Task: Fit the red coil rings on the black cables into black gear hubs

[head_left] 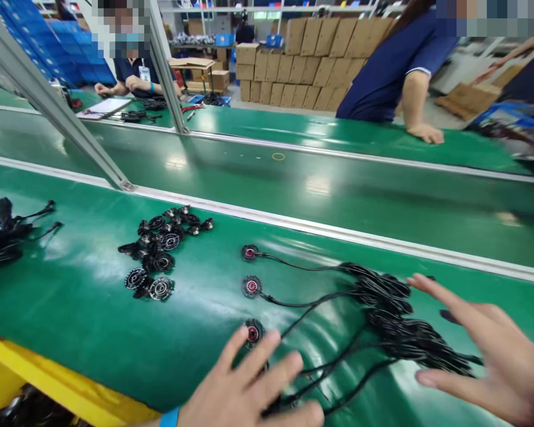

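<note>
The cable bundle [396,320] lies on the tabletop [196,344], left of the right hand [498,350]. The right fingers are wide, with the thumb well apart; their tips are near the bundle's upper and lower edges. Contact cannot be determined. The left hand [244,385] is palm down with its fingers spread wide. Its fingertips overlap the lower disc [253,332] in the view; contact cannot be determined. Leads run left from the bundle. Two of them end at the upper disc [250,252] and the middle disc [251,286], both red-centred, beyond the left fingertips. Parts of the lower leads are hidden by the left hand. Edges: the rail [311,227] bounds the far side of the tabletop, with the belt [249,172] beyond it; the post [93,142] meets the rail at the upper left. The yellow bin [48,379] is at the near left edge. Open room: bare tabletop extends between the loose discs [160,255] and the red-centred discs, and from the left hand toward the bin. A narrower bare strip separates the bundle from the rail.
</note>
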